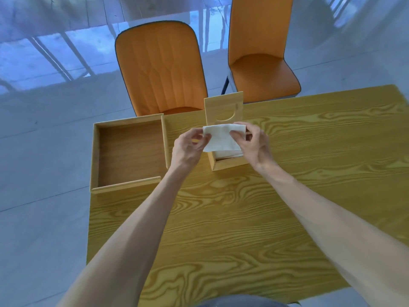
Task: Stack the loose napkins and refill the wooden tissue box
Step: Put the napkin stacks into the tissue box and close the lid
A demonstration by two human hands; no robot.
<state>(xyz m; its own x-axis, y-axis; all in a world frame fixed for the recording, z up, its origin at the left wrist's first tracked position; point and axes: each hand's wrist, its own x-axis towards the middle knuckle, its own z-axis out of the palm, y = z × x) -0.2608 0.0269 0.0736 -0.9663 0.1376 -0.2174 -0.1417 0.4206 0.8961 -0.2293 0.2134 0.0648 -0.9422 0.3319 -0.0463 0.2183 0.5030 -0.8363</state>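
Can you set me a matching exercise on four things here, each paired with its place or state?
Things:
1. white folded napkin
2. shallow square wooden tray
3. small wooden tissue box
4. flat wooden lid with half-round slot

States:
A. upright behind the box
B. pinched by both hands
C. empty, at the table's left edge
D. open, napkins inside

Pairs: 1-B, 2-C, 3-D, 4-A

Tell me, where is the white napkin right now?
In the head view the white napkin is pinched between the left hand and right hand, just above the open wooden tissue box, right of the empty tray.
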